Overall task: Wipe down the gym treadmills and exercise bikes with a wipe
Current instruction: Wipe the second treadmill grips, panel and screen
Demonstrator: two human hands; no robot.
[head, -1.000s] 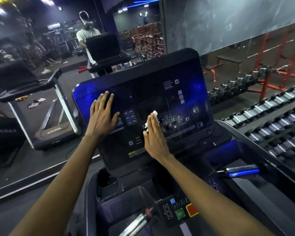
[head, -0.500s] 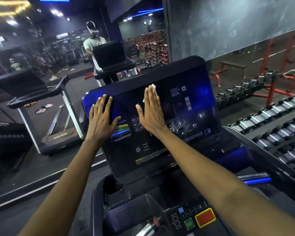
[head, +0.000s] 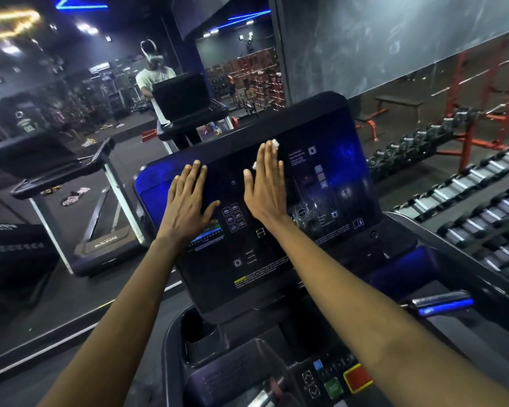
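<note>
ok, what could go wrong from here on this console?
1. The left hand lies flat beside the preset icons and lit display; a press might trigger a function.
2. The wipe peeks out only at the edges of the right hand, so bare palm may smear the console rather than clean it.

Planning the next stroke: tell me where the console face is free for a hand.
Free: the console right of the right hand, out to its edge, and the lower band between the wrists and the yellow label. Tight: the strip between that hand and the left hand. Crowded: top middle, where the wipe is pressed.
</note>
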